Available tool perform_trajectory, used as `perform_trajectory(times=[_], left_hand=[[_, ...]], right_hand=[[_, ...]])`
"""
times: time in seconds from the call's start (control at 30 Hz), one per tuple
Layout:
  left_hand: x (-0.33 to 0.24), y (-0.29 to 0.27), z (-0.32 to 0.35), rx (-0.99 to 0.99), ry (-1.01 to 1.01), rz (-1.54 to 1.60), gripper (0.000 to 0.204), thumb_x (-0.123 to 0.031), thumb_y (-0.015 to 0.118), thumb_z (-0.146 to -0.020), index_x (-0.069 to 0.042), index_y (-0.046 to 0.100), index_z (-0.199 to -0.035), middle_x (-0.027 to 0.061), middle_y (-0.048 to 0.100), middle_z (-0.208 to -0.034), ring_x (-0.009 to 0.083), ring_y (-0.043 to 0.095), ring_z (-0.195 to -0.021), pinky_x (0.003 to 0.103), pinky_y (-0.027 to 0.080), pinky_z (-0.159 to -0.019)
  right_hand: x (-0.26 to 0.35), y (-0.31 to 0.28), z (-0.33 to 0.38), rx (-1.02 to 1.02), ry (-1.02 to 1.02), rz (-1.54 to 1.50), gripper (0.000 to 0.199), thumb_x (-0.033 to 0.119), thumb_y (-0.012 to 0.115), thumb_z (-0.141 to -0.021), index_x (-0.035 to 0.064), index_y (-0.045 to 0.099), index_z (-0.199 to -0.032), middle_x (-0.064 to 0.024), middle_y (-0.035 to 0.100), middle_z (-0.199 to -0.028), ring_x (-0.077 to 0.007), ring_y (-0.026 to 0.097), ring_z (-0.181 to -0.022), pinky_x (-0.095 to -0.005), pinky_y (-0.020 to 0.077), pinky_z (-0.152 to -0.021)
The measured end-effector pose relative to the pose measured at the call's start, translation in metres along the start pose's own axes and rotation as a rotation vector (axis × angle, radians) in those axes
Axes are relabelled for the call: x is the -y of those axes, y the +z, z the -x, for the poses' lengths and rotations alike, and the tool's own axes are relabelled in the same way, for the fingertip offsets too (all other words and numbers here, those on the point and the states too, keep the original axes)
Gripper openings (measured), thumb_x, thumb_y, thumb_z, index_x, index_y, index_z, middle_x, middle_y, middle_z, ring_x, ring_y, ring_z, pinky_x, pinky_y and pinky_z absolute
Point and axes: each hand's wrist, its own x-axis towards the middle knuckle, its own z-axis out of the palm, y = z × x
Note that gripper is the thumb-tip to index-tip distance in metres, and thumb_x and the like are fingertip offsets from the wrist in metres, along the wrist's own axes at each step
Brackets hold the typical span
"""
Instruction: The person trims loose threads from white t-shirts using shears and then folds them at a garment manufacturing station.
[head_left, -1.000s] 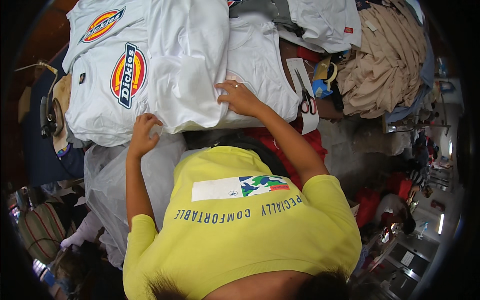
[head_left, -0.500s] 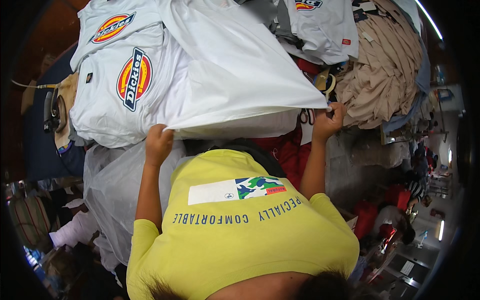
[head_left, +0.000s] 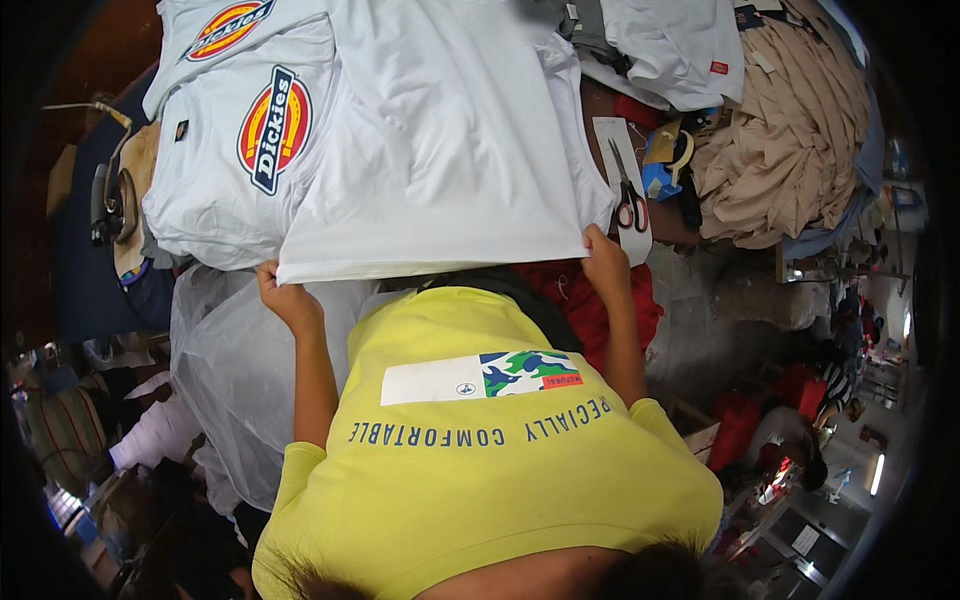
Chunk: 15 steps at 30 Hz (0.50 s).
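Observation:
A white T-shirt (head_left: 440, 150) lies spread in front of me, its bottom hem pulled straight along the near table edge. At the hem's left corner my left hand (head_left: 287, 295) is closed on the cloth. My right hand (head_left: 606, 262) pinches the opposite corner. Beside the shirt on the left is a pile of white shirts (head_left: 205, 215) with a red, yellow and blue printed emblem. Scissors with red and black handles (head_left: 630, 205) rest on a white paper strip (head_left: 637, 247), just beyond my right hand.
Beige garments (head_left: 790, 150) are heaped at the far right, near a tape dispenser (head_left: 668, 170). Another white garment (head_left: 680, 60) lies at the back. On the left is an iron (head_left: 122, 205). Clear plastic sheeting (head_left: 230, 370) hangs below the table, and red cloth (head_left: 640, 310) lies by my right forearm.
Both hands have shifted left with the hem, the right one farther and slightly lower. The shirt now lies flatter and straighter, and the scissors and paper strip have come into fuller view.

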Motion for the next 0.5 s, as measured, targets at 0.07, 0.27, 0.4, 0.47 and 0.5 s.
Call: perform_trajectory(times=[0.07, 0.27, 0.4, 0.47, 0.5], left_hand=[[-0.029, 0.028, 0.007, 0.054, 0.195, -0.203, 0.027, 0.009, 0.06, -0.07, -0.009, 0.04, -0.073, -0.0012, 0.044, -0.073, 0.007, 0.043, -0.067, 0.019, 0.037, -0.063], [-0.095, 0.124, 0.021, 0.717, 0.934, -0.476, 0.039, 0.013, 0.06, -0.053, -0.005, 0.056, -0.087, 0.0073, 0.055, -0.068, 0.0203, 0.054, -0.057, 0.029, 0.043, -0.049], [-0.111, 0.161, -0.001, 0.483, 1.102, -0.12, 0.045, 0.01, 0.068, -0.061, -0.001, 0.05, -0.101, 0.0087, 0.056, -0.076, 0.0181, 0.054, -0.06, 0.027, 0.044, -0.051], [-0.108, 0.174, -0.002, 0.338, 1.02, -0.056, 0.045, 0.002, 0.071, -0.071, -0.001, 0.045, -0.108, 0.0077, 0.055, -0.089, 0.0116, 0.052, -0.064, 0.025, 0.044, -0.054], [-0.108, 0.186, 0.001, 0.38, 0.822, 0.044, 0.041, 0.001, 0.07, -0.072, -0.001, 0.046, -0.106, 0.0062, 0.054, -0.091, 0.0095, 0.051, -0.066, 0.023, 0.043, -0.054]], right_hand=[[0.009, -0.001, -0.008, 0.223, 0.019, -0.072, 0.028, 0.014, 0.069, -0.07, 0.0026, 0.052, -0.088, -0.0125, 0.057, -0.08, -0.0308, 0.058, -0.079, -0.039, 0.0448, -0.068], [0.193, -0.023, -0.059, 0.184, -0.6, -0.742, 0.042, 0.022, 0.071, -0.07, 0.0035, 0.055, -0.104, -0.0115, 0.058, -0.101, -0.0259, 0.057, -0.093, -0.033, 0.0457, -0.079], [0.224, -0.072, -0.095, 0.196, -0.716, -0.681, 0.023, 0.018, 0.063, -0.074, 0.0069, 0.057, -0.093, -0.0113, 0.062, -0.072, -0.027, 0.061, -0.061, -0.0345, 0.0462, -0.059], [0.237, -0.106, -0.104, 0.183, -0.784, -0.59, 0.02, 0.01, 0.06, -0.073, 0.0054, 0.056, -0.092, -0.0096, 0.054, -0.062, -0.0179, 0.051, -0.053, -0.0293, 0.0405, -0.054], [0.243, -0.121, -0.11, 0.103, -0.797, -0.528, 0.019, 0.018, 0.059, -0.073, 0.0063, 0.059, -0.088, -0.0129, 0.06, -0.065, -0.0279, 0.06, -0.06, -0.0354, 0.0454, -0.057]])
